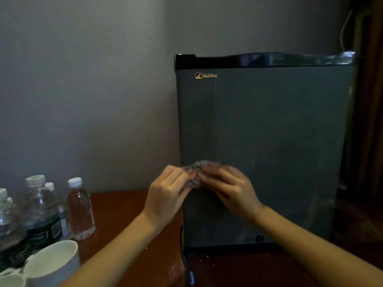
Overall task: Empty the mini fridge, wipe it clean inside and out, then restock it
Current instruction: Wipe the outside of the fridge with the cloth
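Head view: a dark grey, box-shaped mini fridge [269, 131] with a glossy black top strip stands on a reddish-brown wooden surface [124, 214]. Its door is closed, and a small gold logo [205, 76] sits near the door's upper left corner. In front of the lower left part of the door, a crumpled grey cloth [194, 168] is held between both hands. The left hand [169, 188] has its grip closed on the cloth's left end, fingers curled over it. The right hand [228, 187] (slightly blurred) pinches the right end, its grip likewise closed round the fabric. Whether the cloth touches the door cannot be told. Left of the fridge, well apart from it, stand clear plastic water bottles with white caps [41, 210]. Just beside them is a clear bottle of reddish liquid [79, 212]. White cups [53, 259] lie in front of the bottles at the lower left edge. A black cable [183, 251] runs down by the fridge's lower left corner.
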A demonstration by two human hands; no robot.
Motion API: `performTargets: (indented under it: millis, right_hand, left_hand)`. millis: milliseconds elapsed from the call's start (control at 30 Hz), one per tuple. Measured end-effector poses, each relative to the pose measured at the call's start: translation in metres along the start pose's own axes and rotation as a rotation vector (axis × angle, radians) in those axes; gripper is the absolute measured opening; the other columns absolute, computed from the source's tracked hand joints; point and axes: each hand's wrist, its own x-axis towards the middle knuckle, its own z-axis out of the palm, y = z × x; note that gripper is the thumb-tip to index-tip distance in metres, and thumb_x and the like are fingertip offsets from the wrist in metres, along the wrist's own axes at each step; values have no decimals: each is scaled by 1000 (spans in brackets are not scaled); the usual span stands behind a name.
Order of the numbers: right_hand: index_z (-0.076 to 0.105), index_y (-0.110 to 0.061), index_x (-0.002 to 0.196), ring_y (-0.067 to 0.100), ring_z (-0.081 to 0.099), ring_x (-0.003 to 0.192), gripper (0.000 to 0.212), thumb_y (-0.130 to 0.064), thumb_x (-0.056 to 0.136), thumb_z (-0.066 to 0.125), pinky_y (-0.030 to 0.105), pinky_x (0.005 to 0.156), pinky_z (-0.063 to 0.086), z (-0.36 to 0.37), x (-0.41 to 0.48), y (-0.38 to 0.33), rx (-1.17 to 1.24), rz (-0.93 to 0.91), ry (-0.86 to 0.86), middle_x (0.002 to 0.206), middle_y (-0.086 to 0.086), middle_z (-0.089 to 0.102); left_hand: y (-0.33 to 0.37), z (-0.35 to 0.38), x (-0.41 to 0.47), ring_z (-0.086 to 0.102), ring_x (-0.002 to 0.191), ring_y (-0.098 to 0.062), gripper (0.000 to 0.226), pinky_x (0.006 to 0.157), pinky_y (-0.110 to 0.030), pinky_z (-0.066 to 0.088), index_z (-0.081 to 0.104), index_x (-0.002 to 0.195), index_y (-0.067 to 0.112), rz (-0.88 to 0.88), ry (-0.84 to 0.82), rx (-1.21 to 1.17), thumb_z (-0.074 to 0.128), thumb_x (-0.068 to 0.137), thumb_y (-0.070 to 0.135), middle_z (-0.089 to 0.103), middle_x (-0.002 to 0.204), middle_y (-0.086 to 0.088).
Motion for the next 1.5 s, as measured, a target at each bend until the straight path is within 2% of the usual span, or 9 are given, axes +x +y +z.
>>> performTargets:
  millis: [200,367,500,633,767,900,1033,1200,1500]
  right_hand:
    - [67,-23,121,13,60,110,27,-21,96,60,24,88,49,12,-82,-36,121,-25,-280,129,-3,61]
    - [69,-27,106,7,60,95,17,-25,100,53,20,81,51,22,-118,-49,151,-102,-475,114,-12,64]
    - [62,-28,95,5,55,79,9,-33,94,55,21,65,50,8,-86,-47,8,-160,-487,92,-13,60]
    - [48,-29,116,12,57,92,39,-46,82,57,24,76,44,-24,-17,-24,-102,6,-217,112,-6,54]
    - [39,-23,130,24,51,92,52,-32,82,59,34,73,44,-59,74,15,-133,159,95,117,5,43]
    - [41,-22,133,24,45,98,61,-17,80,70,30,80,31,-90,131,61,-260,555,461,114,14,48]
    - [44,-17,141,24,39,119,54,-29,90,56,37,102,26,-79,140,84,-228,824,643,133,13,41]
    - [43,-22,143,26,29,139,51,-21,92,43,50,111,28,-25,133,49,-147,553,498,149,9,36]
    - [68,-16,119,30,51,108,32,-14,89,56,37,83,42,-62,84,86,-405,1,227,123,13,60]
  left_hand:
    - [19,17,-80,51,83,-15,18,68,-23,48,71,83,10,117,-228,-65,55,82,20,66,85,0]
    - [34,38,-122,41,75,-6,14,47,-17,40,59,60,24,129,-436,-62,61,71,32,52,66,10]
    - [29,26,-96,48,77,-2,22,46,-14,39,57,70,30,116,-490,12,69,55,41,51,76,15]
    - [20,-7,-11,54,94,-7,30,74,-14,48,53,100,29,13,-191,-166,52,71,23,54,101,13]
    - [20,-27,103,48,127,-12,53,107,-18,37,55,130,18,-66,56,-160,66,80,3,55,134,-1]
    - [9,-25,156,4,148,-11,65,118,-31,17,17,152,13,-150,15,11,51,97,14,12,161,-1]
    - [-12,-14,149,-5,148,-15,59,120,-34,12,4,151,11,-145,-118,177,21,100,34,-5,161,-2]
    - [-21,0,144,3,149,-21,61,119,-34,15,8,152,5,-127,-120,303,22,98,29,0,161,-9]
    - [-31,-4,142,4,149,-21,61,119,-36,12,9,153,4,-63,-112,356,24,97,24,2,162,-9]
